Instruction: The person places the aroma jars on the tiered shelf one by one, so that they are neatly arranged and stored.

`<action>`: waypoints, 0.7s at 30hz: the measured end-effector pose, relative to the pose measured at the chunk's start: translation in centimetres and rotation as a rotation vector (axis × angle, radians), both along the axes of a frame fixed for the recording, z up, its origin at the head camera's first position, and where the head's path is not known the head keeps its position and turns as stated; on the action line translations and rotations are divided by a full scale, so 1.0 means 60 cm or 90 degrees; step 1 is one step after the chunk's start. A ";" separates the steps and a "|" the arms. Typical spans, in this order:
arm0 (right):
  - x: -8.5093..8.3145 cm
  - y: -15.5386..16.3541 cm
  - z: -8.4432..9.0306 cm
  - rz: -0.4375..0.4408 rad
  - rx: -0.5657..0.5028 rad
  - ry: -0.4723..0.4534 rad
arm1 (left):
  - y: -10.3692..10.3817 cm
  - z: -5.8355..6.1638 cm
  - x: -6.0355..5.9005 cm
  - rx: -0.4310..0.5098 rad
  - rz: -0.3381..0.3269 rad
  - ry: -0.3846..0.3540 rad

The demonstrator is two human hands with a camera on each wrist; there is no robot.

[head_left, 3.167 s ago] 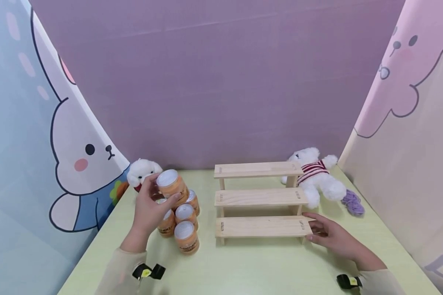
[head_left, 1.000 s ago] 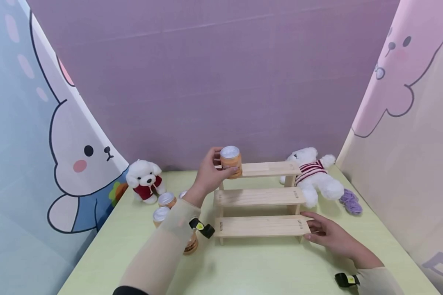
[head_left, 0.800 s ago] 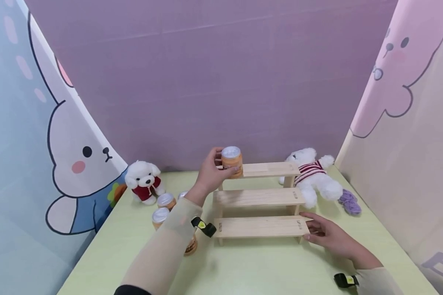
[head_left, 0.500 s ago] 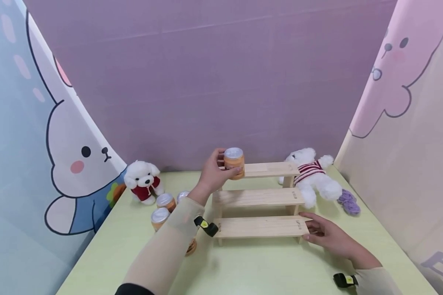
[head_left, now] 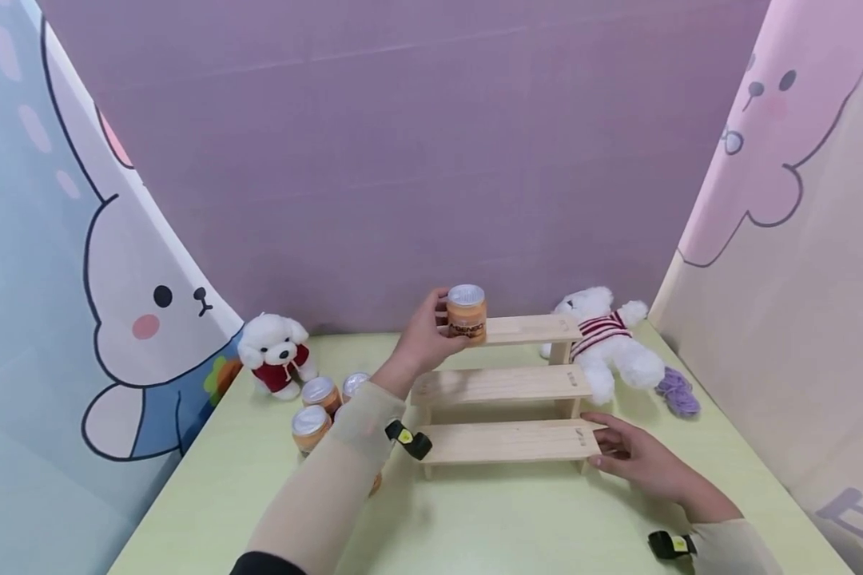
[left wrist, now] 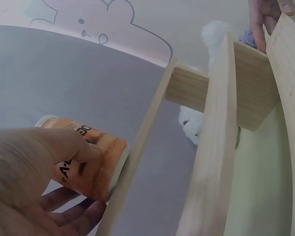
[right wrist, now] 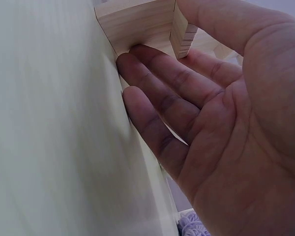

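The left hand (head_left: 423, 335) gripped the can (head_left: 467, 313), thumb and fingers (left wrist: 64, 147) curled round its orange wall. The can stood upright, its base at the left end of the rack's (head_left: 507, 385) top step. The right hand (head_left: 636, 459) lay flat, fingers (right wrist: 157, 123) straight against the right end of the lowest step.

The can was a short cylinder with a silver lid and printed label. The rack was pale, bare wood with three steps.

Compared with 0.5 s earlier, the can had shifted slightly rightward along the top step; the right hand had not moved.
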State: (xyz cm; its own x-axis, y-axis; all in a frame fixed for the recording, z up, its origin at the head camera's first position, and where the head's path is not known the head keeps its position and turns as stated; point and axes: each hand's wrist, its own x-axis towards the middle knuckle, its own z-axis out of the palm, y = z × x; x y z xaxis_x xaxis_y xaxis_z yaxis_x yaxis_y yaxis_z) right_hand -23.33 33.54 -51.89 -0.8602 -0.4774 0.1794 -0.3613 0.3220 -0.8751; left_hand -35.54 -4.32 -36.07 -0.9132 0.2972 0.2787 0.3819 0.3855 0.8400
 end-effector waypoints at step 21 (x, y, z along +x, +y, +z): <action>0.002 -0.001 0.003 -0.003 0.002 -0.014 | 0.071 -0.023 -0.010 0.073 -0.007 -0.004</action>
State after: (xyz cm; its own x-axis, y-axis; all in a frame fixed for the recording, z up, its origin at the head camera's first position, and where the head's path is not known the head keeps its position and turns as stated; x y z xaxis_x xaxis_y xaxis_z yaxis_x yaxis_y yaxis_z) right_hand -23.22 33.47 -51.69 -0.8661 -0.4737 0.1595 -0.3407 0.3260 -0.8819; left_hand -36.14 -0.05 -37.45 -0.9122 0.2734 0.3052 0.3796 0.2834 0.8807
